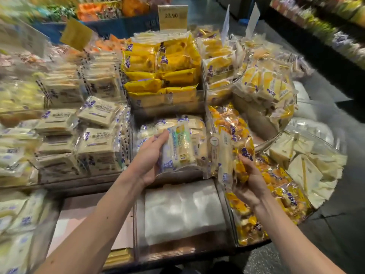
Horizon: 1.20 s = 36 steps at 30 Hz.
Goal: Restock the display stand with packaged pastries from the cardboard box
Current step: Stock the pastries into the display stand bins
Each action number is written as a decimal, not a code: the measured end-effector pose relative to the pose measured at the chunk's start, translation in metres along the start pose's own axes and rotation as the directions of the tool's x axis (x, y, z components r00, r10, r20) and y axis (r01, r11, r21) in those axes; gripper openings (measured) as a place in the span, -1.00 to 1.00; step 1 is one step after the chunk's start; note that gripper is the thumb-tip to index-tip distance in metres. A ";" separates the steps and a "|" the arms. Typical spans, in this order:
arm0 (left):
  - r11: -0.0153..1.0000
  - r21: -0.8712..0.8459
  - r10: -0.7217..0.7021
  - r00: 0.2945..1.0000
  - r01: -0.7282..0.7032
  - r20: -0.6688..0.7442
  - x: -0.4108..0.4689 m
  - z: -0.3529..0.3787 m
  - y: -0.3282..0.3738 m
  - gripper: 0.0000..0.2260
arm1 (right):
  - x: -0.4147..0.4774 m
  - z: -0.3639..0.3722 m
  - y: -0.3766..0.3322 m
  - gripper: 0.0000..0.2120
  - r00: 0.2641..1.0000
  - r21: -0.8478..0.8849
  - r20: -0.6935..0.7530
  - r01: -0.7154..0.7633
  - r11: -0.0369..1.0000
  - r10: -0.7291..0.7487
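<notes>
The left hand (152, 157) curls its fingers over the left edge of a clear-wrapped pale pastry packet with green and blue print (178, 149). It holds the packet tilted over the middle bin of the tiered clear-plastic display stand (167, 111), where more pale wrapped pastries (195, 123) lie just behind it. The right hand (249, 181) grips a bunch of crinkly yellow-and-orange pastry packets (244, 153) from below, fingers bent round them, at the bin to the right, which is filled with more yellow-and-orange packets (286, 196). A slim pale packet (225, 155) stands upright against that bunch; whether the hand holds it too cannot be told. Above the middle bin sits a bin of solid yellow packets (158, 62) under a tan price card reading 23.90 (172, 16). Stacks of flat cream sandwich packets (98, 135) fill the stand's left side, and triangular white sandwich packets (304, 169) fill the far right. Below the left hand, a bin lined with white plastic film (183, 210) lies beside a flat pinkish-brown panel (79, 212), too blurred to identify.
</notes>
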<state>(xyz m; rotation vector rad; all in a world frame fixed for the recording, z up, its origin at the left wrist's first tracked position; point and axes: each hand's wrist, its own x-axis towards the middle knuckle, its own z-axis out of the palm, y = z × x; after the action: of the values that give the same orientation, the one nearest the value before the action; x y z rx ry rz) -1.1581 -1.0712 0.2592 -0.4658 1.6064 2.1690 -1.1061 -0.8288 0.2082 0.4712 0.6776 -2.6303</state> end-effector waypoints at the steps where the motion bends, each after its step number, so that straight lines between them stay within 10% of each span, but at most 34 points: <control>1: 1.000 -0.014 0.004 1.000 -0.004 -0.009 0.003 0.000 0.002 -0.62 | 0.004 0.002 -0.001 -0.23 1.000 -0.006 -0.001 0.009 1.000 -0.009; 8: 0.999 -0.035 -0.036 0.964 0.028 -0.262 0.034 -0.020 0.000 -0.93 | 0.037 0.000 -0.011 -0.34 0.997 -0.114 -0.073 -0.025 0.993 0.017; 13: 0.921 0.360 0.287 0.885 -0.149 -0.367 0.041 -0.040 0.012 -0.97 | 0.043 -0.010 -0.017 -0.36 0.994 -0.128 -0.084 -0.077 0.989 0.066; 27: 0.829 0.513 0.382 0.896 -0.224 -0.226 0.048 -0.045 0.050 -0.74 | 0.049 -0.013 -0.044 -0.29 0.984 -0.093 -0.175 -0.047 0.995 0.030; 32: 0.617 0.759 0.448 0.886 -0.209 -0.120 0.073 -0.044 0.051 -0.81 | 0.044 -0.007 -0.053 -0.57 0.985 -0.107 -0.170 -0.038 0.994 0.019; 36: 0.562 0.805 0.395 0.917 -0.189 -0.061 0.098 -0.032 0.053 -0.66 | 0.049 -0.009 -0.060 -0.33 0.982 -0.121 -0.190 -0.014 0.993 -0.010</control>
<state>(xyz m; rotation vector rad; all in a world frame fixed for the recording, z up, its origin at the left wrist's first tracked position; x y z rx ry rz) -1.2684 -1.1045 0.2462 -0.1651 2.7208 1.3449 -1.1727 -0.7886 0.2041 0.6928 0.8906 -2.5444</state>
